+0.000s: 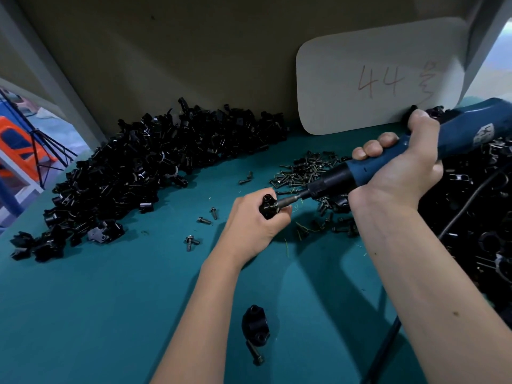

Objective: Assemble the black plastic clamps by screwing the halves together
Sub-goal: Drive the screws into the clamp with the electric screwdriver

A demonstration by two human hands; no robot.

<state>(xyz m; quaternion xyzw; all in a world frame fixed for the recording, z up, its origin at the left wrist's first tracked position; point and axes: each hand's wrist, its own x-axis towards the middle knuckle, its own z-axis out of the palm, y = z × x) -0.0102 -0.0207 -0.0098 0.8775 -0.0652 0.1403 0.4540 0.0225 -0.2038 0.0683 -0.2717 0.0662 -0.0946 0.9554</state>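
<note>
My left hand (pixel 253 217) grips a black plastic clamp (pixel 268 206) at the middle of the teal table. My right hand (pixel 401 167) is wrapped round a blue electric screwdriver (pixel 388 159), and its bit (pixel 288 200) meets a screw on the clamp's right side. A large heap of black clamp halves (pixel 144 167) lies at the back left. Loose screws (pixel 307 170) are piled behind the hands. Near the front edge lies one black clamp half (pixel 255 324) with a single screw (pixel 256 354) beside it.
More black clamp parts (pixel 482 217) fill the right side, with the screwdriver's cable (pixel 465 212) running over them. A white card marked 44 (pixel 379 76) leans on the back wall. A few stray screws (pixel 205 220) lie left of my left hand on the teal table (pixel 110 314).
</note>
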